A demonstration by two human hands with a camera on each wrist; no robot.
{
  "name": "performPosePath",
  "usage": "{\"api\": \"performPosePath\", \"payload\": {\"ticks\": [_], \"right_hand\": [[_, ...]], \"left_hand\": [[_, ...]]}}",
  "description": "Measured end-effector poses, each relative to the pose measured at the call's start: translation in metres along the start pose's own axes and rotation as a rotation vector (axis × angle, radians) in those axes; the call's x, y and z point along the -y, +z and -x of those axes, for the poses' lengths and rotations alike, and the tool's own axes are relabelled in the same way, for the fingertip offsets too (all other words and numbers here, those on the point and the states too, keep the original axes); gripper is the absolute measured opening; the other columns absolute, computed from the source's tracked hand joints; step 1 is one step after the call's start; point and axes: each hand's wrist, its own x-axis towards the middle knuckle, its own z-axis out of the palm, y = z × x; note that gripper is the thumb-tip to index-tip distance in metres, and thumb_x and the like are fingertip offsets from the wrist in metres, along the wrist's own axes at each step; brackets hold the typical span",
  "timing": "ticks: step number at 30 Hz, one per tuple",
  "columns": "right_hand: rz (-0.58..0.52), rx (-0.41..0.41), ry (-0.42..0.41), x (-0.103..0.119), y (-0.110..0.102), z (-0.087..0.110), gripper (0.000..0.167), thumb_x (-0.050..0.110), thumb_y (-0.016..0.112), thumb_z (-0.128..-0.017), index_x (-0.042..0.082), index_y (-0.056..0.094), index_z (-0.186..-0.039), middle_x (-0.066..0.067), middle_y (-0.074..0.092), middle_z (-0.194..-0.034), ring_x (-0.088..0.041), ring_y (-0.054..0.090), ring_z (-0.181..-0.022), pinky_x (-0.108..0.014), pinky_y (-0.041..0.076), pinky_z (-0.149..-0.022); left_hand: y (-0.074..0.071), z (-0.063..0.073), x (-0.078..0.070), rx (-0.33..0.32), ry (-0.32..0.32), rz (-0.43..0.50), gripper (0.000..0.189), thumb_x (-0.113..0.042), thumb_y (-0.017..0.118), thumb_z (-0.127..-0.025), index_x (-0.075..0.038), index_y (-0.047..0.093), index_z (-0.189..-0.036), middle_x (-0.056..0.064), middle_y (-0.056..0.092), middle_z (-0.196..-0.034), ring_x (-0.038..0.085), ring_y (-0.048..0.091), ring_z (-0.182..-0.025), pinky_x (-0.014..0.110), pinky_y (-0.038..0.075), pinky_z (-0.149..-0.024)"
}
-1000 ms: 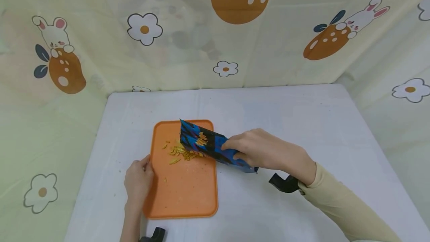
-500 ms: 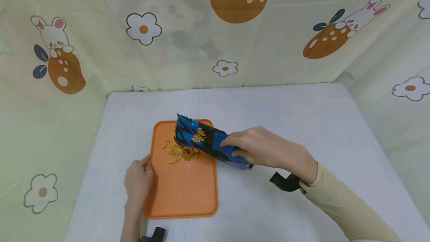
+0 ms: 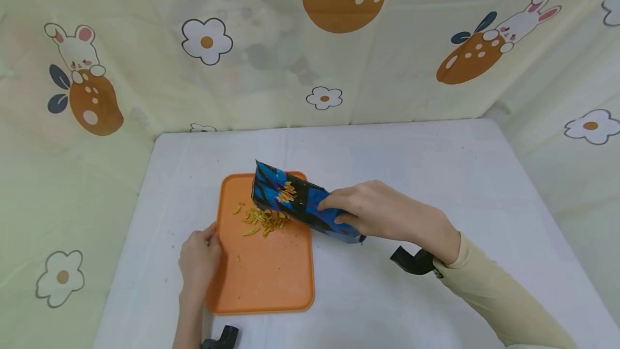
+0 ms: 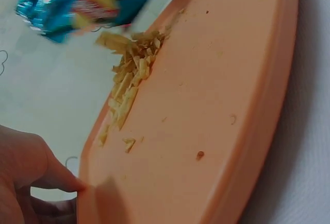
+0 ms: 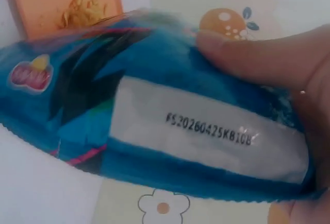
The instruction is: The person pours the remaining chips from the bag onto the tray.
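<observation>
My right hand [image 3: 382, 209] grips a blue and black snack bag [image 3: 315, 211], its thumb and fingers around the lower end. The bag tilts over the far part of an orange tray [image 3: 271, 279], its mouth end to the left. Below that end lies a small heap of yellow snack sticks [image 3: 266, 221] on the tray; the bag covers some of it. My left hand [image 3: 199, 260] pinches the tray's left rim. In the left wrist view, the thumb [image 4: 56, 175] meets the rim. The right wrist view has the bag's printed white label [image 5: 206, 131] close up.
The tray lies on a white-covered table [image 3: 411, 160]. Behind and beside it hangs a pale curtain [image 3: 271, 79] with rabbit and flower prints. Black straps [image 3: 411, 260] sit at both wrists. Small crumbs [image 4: 200, 155] are scattered across the tray.
The right hand has raised the bag slightly, and its mouth end has shifted up and left. More sticks show in the heap below. The left hand and tray have stayed in place.
</observation>
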Motion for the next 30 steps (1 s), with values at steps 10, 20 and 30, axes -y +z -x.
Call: {"api": "performPosePath", "payload": {"ticks": [10, 20, 30], "right_hand": [[-0.103, -0.029, 0.069, -0.006, -0.003, 0.011, 0.036, 0.01, 0.077, -0.092, 0.012, 0.071, -0.127, 0.001, 0.075, -0.12, -0.011, 0.073, -0.096, -0.03, 0.059, -0.081], [-0.344, -0.261, 0.113, -0.026, 0.028, 0.036, 0.038, 0.006, 0.078, -0.09, 0.013, 0.072, -0.127, -0.004, 0.075, -0.121, -0.01, 0.072, -0.095, -0.025, 0.057, -0.079], [-0.644, -0.493, 0.15, -0.028, 0.077, 0.062, 0.038, -0.006, 0.074, -0.089, 0.004, 0.072, -0.125, -0.01, 0.077, -0.113, -0.008, 0.07, -0.091, -0.021, 0.057, -0.078]], "left_hand": [[0.001, -0.001, -0.001, -0.007, -0.014, -0.01, 0.036, -0.007, 0.056, -0.101, 0.001, 0.066, -0.134, 0.02, 0.065, -0.093, 0.026, 0.052, -0.07, 0.032, 0.039, -0.055], [-0.001, 0.001, -0.003, -0.001, -0.015, -0.006, 0.036, -0.006, 0.056, -0.1, 0.001, 0.066, -0.134, 0.021, 0.066, -0.092, 0.025, 0.051, -0.068, 0.032, 0.038, -0.053], [0.001, -0.001, 0.0, -0.006, -0.002, 0.001, 0.036, -0.007, 0.057, -0.1, 0.001, 0.066, -0.134, 0.021, 0.066, -0.093, 0.025, 0.052, -0.068, 0.031, 0.038, -0.054]]}}
